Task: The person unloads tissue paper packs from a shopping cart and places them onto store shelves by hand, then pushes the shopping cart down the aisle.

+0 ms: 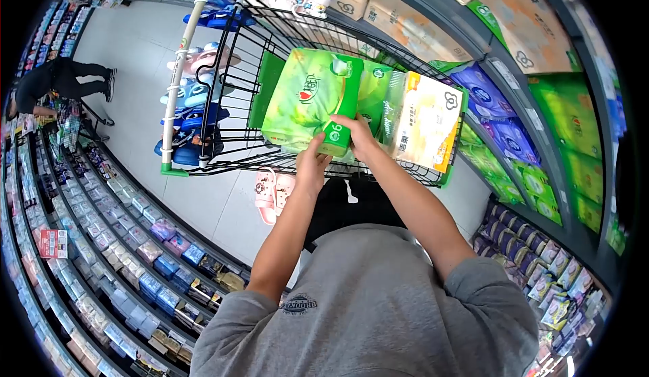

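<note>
Both of my hands are on a green plastic-wrapped tissue pack (297,96) over the shopping cart (236,52). My left hand (313,167) grips its near edge, thumb on top and fingers curled beneath. At the near right corner, my right hand (357,137) is closed on the pack with its thumb across the top; its other fingers are partly hidden. Beside it in the cart lie another green pack (372,96) and a white-and-orange tissue pack (426,120).
Blue slippers (193,96) hang by the cart's white handle (177,83); pink clogs (270,191) are at its near side. Shelves with boxed tissues (412,25) rise at right. Shelves of small packs (128,221) line the left. Another person (64,83) bends at far left.
</note>
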`<state>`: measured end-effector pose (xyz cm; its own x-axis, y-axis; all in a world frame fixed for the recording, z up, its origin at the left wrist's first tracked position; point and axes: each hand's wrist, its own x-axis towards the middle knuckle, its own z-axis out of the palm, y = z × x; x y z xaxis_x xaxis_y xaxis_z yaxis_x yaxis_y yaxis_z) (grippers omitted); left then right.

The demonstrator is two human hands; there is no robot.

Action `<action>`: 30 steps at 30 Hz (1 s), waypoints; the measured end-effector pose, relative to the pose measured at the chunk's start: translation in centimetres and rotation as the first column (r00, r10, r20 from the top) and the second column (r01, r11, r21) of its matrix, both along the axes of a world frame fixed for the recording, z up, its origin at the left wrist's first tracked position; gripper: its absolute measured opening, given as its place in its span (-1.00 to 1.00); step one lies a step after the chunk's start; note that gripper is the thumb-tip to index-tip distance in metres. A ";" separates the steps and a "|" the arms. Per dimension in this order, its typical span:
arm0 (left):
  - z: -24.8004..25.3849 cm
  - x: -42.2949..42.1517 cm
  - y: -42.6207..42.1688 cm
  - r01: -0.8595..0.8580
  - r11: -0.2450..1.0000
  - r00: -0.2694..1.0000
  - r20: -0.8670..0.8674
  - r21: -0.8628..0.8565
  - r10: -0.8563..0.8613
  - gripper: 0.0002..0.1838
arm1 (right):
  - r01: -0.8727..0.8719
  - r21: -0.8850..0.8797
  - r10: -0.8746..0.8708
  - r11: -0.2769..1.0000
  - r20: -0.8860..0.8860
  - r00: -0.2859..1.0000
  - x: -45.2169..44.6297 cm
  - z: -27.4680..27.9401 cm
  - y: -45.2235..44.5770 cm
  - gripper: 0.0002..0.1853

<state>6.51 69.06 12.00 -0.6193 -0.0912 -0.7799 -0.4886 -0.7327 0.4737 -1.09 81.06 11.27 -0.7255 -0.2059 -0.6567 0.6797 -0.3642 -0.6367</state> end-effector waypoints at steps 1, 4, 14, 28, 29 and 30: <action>0.9 0.9 -0.2 0.053 0.998 0.997 -0.056 0.034 -0.051 -0.38 | 0.004 0.013 -0.003 1.000 -0.072 0.997 0.8 1.3 0.6 -0.41; 3.4 2.5 0.9 0.147 0.989 0.978 -0.148 -0.010 -0.146 -0.40 | 0.028 0.042 -0.016 0.999 -0.267 0.964 3.0 5.3 2.9 -0.35; 15.4 8.7 13.2 0.246 0.966 0.855 -0.452 -0.074 -0.253 -0.42 | 0.133 0.102 -0.013 0.986 -0.748 0.664 13.1 17.8 17.0 -0.04; 18.6 19.7 41.5 0.395 0.582 0.146 -0.577 -0.711 -0.804 -0.21 | 0.638 -0.419 -0.722 0.646 -0.606 0.333 38.5 20.1 57.6 -0.19; 18.9 19.6 43.4 0.416 0.575 0.107 -0.590 -0.705 -0.800 -0.21 | 0.663 -0.381 -0.725 0.644 -0.580 0.371 40.0 19.8 59.2 -0.19; 19.1 19.5 45.2 0.435 0.563 0.077 -0.594 -0.703 -0.801 -0.21 | 0.685 -0.344 -0.730 0.642 -0.549 0.408 41.3 19.4 60.8 -0.19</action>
<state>25.99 114.24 31.10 -0.7869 0.6038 0.1270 0.0692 -0.1183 0.9906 40.22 141.90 30.66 -0.8331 0.5523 -0.0310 -0.3567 -0.5792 -0.7329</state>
